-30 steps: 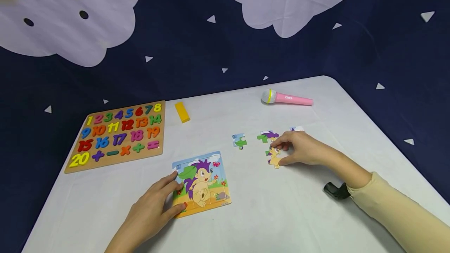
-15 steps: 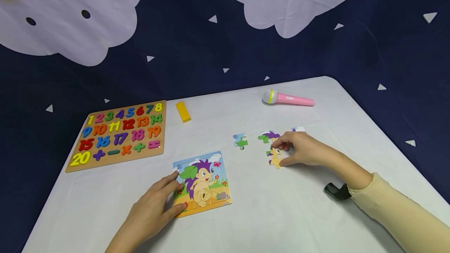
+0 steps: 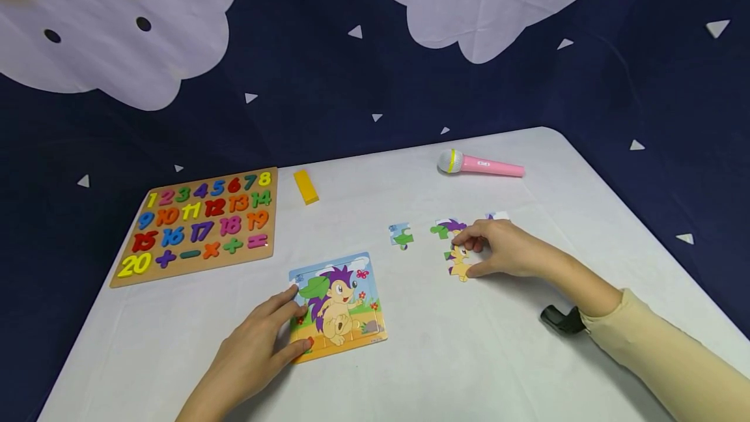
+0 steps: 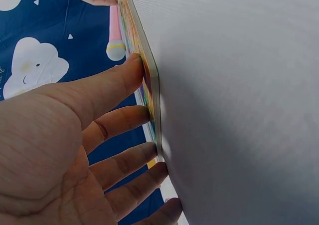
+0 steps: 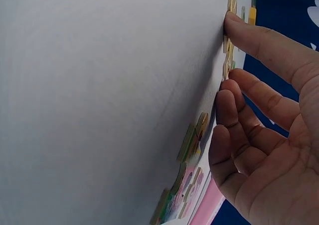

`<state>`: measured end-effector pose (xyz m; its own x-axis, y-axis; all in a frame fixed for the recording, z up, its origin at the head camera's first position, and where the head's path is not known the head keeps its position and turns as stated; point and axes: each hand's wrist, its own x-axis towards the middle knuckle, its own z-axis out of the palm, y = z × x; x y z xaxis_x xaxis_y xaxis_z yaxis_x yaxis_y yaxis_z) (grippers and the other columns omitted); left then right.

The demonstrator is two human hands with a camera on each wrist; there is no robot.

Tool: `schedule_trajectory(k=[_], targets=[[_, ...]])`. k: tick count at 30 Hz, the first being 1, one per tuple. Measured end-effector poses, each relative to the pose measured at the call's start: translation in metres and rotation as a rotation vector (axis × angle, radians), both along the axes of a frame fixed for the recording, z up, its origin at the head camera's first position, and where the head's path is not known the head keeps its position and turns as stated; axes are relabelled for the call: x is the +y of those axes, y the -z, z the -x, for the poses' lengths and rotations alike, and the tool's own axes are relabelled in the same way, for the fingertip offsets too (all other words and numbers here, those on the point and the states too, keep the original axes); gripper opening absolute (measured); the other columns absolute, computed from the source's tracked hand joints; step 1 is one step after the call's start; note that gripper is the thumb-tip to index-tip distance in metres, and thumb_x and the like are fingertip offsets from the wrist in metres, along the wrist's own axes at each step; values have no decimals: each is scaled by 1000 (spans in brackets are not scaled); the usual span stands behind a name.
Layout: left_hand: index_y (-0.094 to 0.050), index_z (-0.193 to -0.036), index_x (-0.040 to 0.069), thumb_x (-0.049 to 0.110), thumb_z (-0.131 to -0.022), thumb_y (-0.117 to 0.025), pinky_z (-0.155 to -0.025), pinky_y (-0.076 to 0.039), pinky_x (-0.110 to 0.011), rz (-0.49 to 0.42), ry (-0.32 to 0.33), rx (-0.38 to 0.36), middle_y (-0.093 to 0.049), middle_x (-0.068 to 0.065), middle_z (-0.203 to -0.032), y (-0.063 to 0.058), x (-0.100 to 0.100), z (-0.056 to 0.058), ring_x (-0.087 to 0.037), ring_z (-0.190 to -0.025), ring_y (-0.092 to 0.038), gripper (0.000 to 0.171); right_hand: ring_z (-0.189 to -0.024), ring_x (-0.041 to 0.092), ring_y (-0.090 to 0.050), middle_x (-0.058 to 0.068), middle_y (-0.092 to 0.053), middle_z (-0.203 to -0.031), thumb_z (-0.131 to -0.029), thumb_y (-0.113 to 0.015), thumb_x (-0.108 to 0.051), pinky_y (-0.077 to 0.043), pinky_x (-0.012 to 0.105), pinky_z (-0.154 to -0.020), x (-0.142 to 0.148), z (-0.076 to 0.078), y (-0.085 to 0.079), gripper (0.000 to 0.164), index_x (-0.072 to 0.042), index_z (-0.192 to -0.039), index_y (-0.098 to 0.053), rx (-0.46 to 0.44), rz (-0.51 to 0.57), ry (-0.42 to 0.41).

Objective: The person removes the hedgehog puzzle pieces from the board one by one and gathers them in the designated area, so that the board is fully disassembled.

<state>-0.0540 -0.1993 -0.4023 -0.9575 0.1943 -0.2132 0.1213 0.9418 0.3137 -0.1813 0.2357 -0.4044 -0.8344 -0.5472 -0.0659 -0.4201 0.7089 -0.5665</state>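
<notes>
A framed jigsaw puzzle (image 3: 336, 308) with a purple-haired hedgehog picture lies flat at the front middle. My left hand (image 3: 249, 347) rests along its left edge, thumb and fingertips on the frame, fingers fairly straight. In the left wrist view the thumb (image 4: 112, 85) touches the puzzle's side. To the right, my right hand (image 3: 506, 249) pinches a jigsaw piece (image 3: 459, 268) showing the hedgehog's body between thumb and index finger, low at the white tabletop. The other fingers (image 5: 227, 147) curl in. Just behind that piece lies another one (image 3: 448, 226) with purple hair and green.
A loose corner piece (image 3: 401, 236) lies left of the right hand; another (image 3: 498, 215) peeks out behind it. In the right wrist view more pieces (image 5: 187, 142) lie beside the fingers. A number board (image 3: 196, 226), yellow block (image 3: 306, 187), pink microphone (image 3: 486, 165) and black object (image 3: 559, 319) surround them.
Both hands, the puzzle and the pieces hold their places; the whole head view has only shifted very slightly.
</notes>
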Motion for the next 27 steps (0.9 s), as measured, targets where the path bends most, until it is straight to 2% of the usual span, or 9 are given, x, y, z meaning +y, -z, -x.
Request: schedule_trajectory(k=[11, 19, 27], targets=[[-73, -132, 26, 48, -90, -85, -107, -54, -69, -3, 1, 5, -51, -7, -167, 0, 0, 0, -38, -150, -52, 49, -93, 10, -59, -6, -69, -99, -78, -96, -21, -50, 25, -80, -1, -2, -1, 47, -13, -120, -78, 6, -19, -2], [-73, -132, 25, 49, -90, -85, -107, -54, -69, -5, 8, 14, -52, -7, -166, 0, 0, 0, -38, -149, -53, 49, -94, 10, -62, -8, -71, -100, -79, -96, -22, -48, 33, -89, -3, -3, -3, 46, -13, -120, -78, 32, -42, -13], [-73, -130, 24, 46, -91, -85, -108, -55, -67, -24, 23, 46, -53, -7, -165, -1, -2, -3, -37, -148, -54, 47, -95, 10, -62, -8, -71, -101, -79, -96, -21, -51, 33, -89, -4, -4, -5, 46, -13, -121, -78, 24, -47, -12]])
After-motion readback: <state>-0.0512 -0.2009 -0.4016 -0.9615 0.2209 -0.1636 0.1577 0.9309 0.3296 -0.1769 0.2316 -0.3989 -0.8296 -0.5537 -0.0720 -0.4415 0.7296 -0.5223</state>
